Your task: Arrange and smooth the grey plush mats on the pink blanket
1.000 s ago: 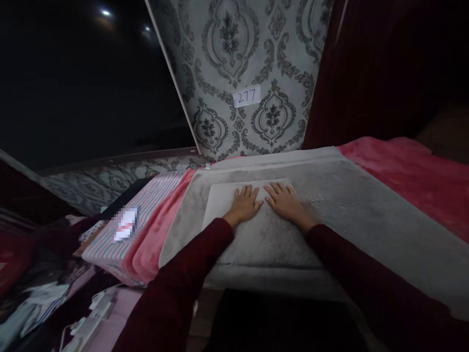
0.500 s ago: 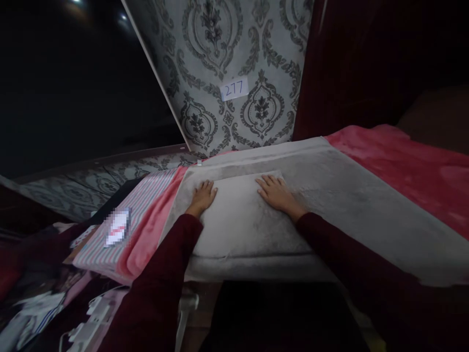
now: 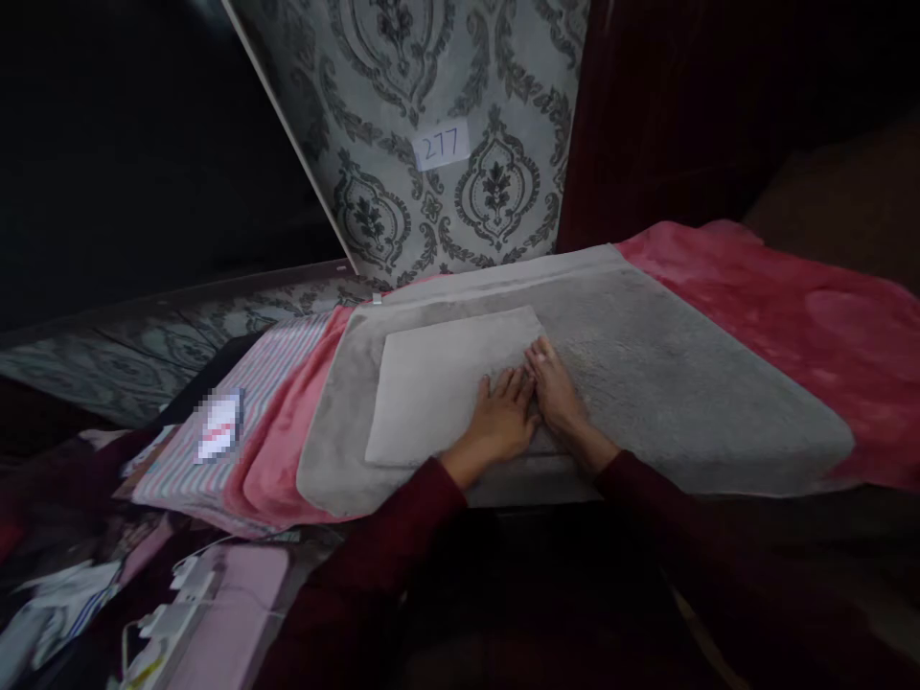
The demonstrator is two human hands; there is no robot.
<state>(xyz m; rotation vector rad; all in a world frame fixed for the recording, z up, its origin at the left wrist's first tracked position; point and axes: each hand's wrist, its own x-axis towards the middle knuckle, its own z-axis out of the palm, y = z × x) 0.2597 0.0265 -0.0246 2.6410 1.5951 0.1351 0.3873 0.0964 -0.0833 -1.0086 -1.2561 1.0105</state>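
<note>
A pale, flat rectangular piece (image 3: 431, 393) lies on a grey plush blanket (image 3: 647, 374); whether it is cloth or paper I cannot tell. My left hand (image 3: 501, 417) rests flat near its lower right part, fingers stretched out and a little apart. Along its right edge lies my right hand (image 3: 557, 388), turned partly on its side with the fingers extended close together. The fingertips of both hands nearly meet. The right hand partly covers that edge.
A pink-red blanket (image 3: 776, 316) extends under the grey one. To the left are a striped cloth (image 3: 269, 359) and a blurred white item (image 3: 219, 426). White power strips (image 3: 172, 613) sit lower left. A dark screen (image 3: 144, 172) and a patterned wall (image 3: 495, 182) stand behind.
My left hand has moved right across the pale piece, close to my right hand. The right hand has shifted to the right edge and turned partly sideways. The view has shifted slightly.
</note>
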